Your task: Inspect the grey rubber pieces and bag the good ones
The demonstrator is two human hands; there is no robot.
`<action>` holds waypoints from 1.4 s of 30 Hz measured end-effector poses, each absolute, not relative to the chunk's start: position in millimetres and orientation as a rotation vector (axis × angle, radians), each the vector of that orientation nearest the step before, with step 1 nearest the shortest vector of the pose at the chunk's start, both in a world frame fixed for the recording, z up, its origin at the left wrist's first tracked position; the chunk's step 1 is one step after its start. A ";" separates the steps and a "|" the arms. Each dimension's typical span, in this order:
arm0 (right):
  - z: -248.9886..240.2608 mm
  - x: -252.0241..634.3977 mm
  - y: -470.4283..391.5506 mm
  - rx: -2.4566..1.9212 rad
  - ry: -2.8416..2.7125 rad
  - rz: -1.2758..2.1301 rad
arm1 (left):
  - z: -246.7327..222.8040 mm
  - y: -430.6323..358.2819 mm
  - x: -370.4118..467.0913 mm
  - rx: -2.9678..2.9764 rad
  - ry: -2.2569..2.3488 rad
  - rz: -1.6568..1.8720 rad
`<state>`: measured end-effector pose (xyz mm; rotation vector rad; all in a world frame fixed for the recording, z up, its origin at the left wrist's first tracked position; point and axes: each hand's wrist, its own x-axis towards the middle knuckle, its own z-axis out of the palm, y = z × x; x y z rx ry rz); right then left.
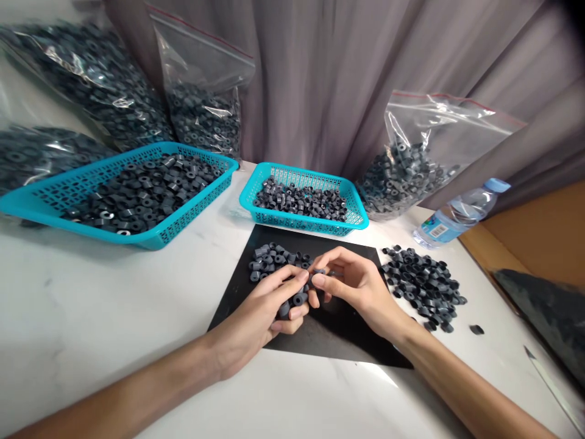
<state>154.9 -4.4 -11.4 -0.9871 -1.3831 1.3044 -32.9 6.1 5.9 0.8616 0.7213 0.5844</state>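
Observation:
My left hand (269,305) is curled round several small dark grey plastic pieces (299,299), cylinders with a hole through them. Thumb and fingers of my right hand (354,280) pinch a dark grey piece (320,272) at the left fingertips, and the two hands meet there. Both are above a black mat (329,341). Behind my left fingers, a small pile of the same grey cylinders (269,259) lies on the mat. To the right of my right hand, a heap of dark, short ring-like caps (425,283) rests on the white table.
Two turquoise baskets (158,238) (306,227) of dark parts stand behind the mat. Zip bags of parts (201,116) (406,177) lean against the grey curtain (315,79). A water bottle (461,213) stands tilted-looking at right. One loose cap (476,329) lies on the table (137,317).

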 end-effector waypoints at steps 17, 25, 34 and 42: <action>-13.4 162.3 -2.0 -0.996 -1.406 1.206 | 5.3 6.7 -32.9 0.837 0.678 0.560; -16.3 163.6 0.5 -0.998 -1.319 1.063 | 4.8 5.7 -33.7 0.837 0.691 0.547; -19.6 152.0 -5.9 -0.973 -1.285 1.143 | 3.3 5.8 -32.7 0.836 0.680 0.559; -27.2 147.1 -9.2 -1.024 -1.206 1.112 | 2.2 6.7 -32.8 0.836 0.686 0.580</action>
